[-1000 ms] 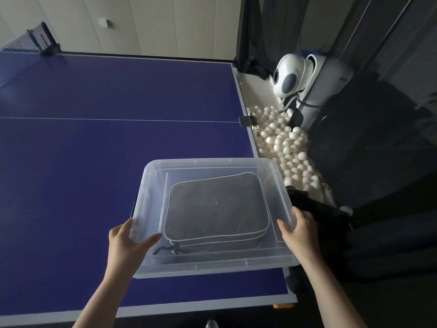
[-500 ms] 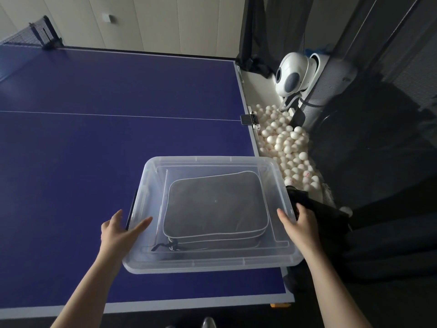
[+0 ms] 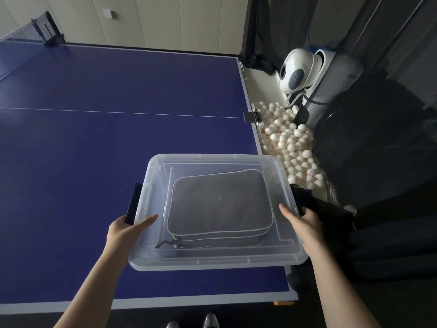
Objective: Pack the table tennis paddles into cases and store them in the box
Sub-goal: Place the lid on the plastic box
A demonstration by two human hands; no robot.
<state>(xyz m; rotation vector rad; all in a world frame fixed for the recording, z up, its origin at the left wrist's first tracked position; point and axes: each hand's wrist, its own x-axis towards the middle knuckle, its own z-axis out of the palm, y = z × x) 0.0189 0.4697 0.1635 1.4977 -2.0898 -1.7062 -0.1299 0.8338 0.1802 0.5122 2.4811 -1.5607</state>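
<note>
A clear plastic box (image 3: 212, 159) with its clear lid on sits at the near right corner of the blue table tennis table (image 3: 94, 143). Through the lid I see grey zipped paddle cases (image 3: 220, 202) with white piping, stacked flat inside. My left hand (image 3: 123, 230) grips the box's left side, thumb on the lid, fingers at the black latch (image 3: 133, 202). My right hand (image 3: 305, 223) grips the right side, thumb on the lid, fingers over the right black latch (image 3: 299, 195). I cannot tell whether the box rests on the table or is raised.
Beyond the table's right edge lies a trough of several white balls (image 3: 290, 143) below a white ball machine (image 3: 298, 69). Dark netting hangs on the right. The net post (image 3: 45, 29) stands at the far left. My shoes (image 3: 208, 321) show below the table's near edge.
My left hand has slid from the box's front left corner up along the left side to the black latch. My right hand stays on the right side.
</note>
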